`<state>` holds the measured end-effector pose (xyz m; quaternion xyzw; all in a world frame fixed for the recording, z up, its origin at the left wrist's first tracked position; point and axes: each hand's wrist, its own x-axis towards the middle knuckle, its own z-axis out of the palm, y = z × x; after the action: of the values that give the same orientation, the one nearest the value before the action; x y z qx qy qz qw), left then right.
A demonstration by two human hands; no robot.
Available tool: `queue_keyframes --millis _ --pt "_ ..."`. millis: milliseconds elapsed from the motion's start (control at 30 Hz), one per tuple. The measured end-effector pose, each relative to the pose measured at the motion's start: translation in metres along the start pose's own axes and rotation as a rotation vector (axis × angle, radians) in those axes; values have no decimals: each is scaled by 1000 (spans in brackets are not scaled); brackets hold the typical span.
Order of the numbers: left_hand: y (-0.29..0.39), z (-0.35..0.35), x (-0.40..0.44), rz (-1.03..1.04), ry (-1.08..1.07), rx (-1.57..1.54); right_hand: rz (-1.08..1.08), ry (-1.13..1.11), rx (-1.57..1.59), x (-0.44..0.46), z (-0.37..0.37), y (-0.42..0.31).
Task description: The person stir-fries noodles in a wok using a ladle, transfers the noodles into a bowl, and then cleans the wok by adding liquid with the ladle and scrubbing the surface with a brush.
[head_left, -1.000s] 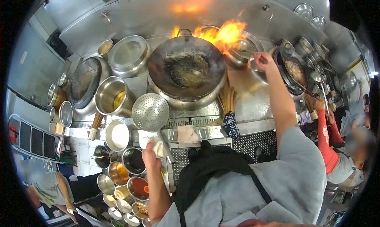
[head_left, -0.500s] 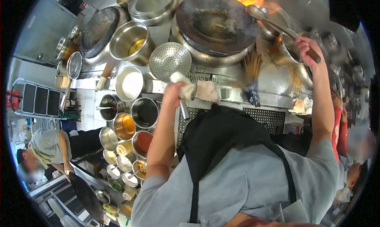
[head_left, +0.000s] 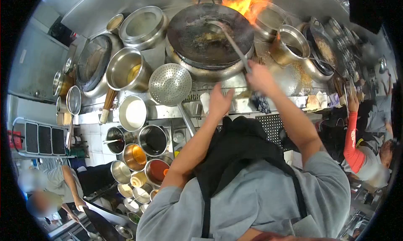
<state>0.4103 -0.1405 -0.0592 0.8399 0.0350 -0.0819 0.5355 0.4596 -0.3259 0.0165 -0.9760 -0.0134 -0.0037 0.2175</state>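
Observation:
My right hand (head_left: 259, 78) is closed around the handle of a long ladle (head_left: 236, 47). The ladle's bowl end is down inside the dark wok (head_left: 182, 38), over a small amount of browned oil or food. In front of the stove, my left hand (head_left: 221, 100) holds nothing, with thumb and fingers apart. A white cloth (head_left: 205, 102) lies close beside it at the counter edge. To the left, a perforated strainer (head_left: 170, 85) rests with its handle pointing toward me.
Flames (head_left: 247, 5) rise behind the wok, near a metal pot (head_left: 289, 43). At left stand a deep pot (head_left: 126, 66) with yellow liquid and several sauce pots, including a red one (head_left: 157, 170). A co-worker's red sleeve (head_left: 351, 132) reaches in at right.
My right hand brought the ladle from the right side into the wok. My left hand let go of the white cloth, moved right and opened. The view shifted.

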Motion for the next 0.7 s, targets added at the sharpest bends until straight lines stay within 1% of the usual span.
queue_keyframes --millis 33,67,100,133,167,233,300,367,433,467,500,567,600,633,700 --pt "25 3 0 -67 -97 -342 -75 117 178 4 27 7" --pt "57 -2 -1 -239 -192 -715 -74 89 251 7 37 -1" --pt "85 0 7 -418 -305 -1067 48 -75 394 10 48 -17" --pt "66 11 27 -416 -278 -1091 74 -27 534 10 59 -17" --pt "66 7 30 -396 -226 -1030 81 -39 734 18 75 -1" --pt "45 -2 52 -276 -197 -560 -3 36 895 -2 58 12" --pt "58 -39 61 -296 -271 -453 166 114 340 -11 86 75" --pt "60 -82 75 -271 -337 -174 493 -34 -93 -34 112 114" --pt "90 -123 75 -276 -341 159 507 -11 -47 -52 149 137" --pt "84 -140 88 -80 -325 520 506 6 -24 -55 157 144" --pt "85 -153 97 119 -295 875 494 25 119 -53 151 149" --pt "84 -167 102 92 -199 1023 469 43 403 -57 135 159" --pt "87 -174 103 78 -147 1094 459 87 488 -68 115 159" --pt "97 -177 98 79 -109 1106 435 132 568 -69 80 153" --pt "115 -174 71 67 -59 1134 269 134 602 -65 1 130"
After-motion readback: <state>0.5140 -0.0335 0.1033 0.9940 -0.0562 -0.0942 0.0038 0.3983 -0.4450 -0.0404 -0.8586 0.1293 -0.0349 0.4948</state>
